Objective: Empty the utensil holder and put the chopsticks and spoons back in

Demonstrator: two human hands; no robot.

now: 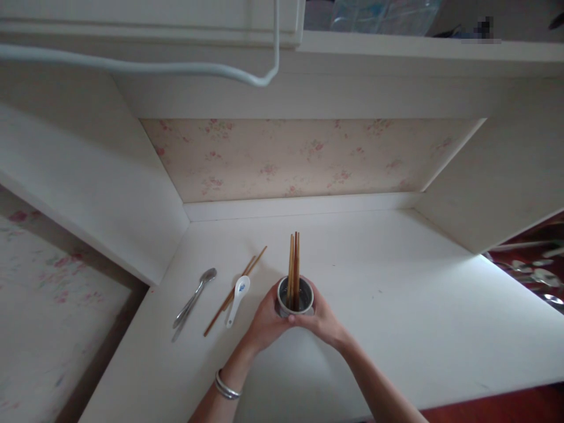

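A round metal cup [282, 310] is held between both hands near the middle of the white desk. Several wooden chopsticks [294, 264] stand upright in it, some light and some dark. My left hand [268, 320] wraps the cup's left side, and my right hand [324, 320] wraps its right side; the thumbs meet at the near side. Left of the cup, a white soup spoon [235, 302] with a blue mark lies beside and partly over loose chopsticks [220, 317]. Farther left lie metal spoons [196, 296], close together. Whether the cup touches the desk cannot be made out.
The white desk [396, 317] is boxed in by side panels [497, 170] and a floral back wall [308, 158]. Overhead hangs a shelf [418, 46] with a clear plastic box [383, 17]. A white cable [176, 67] crosses the upper left.
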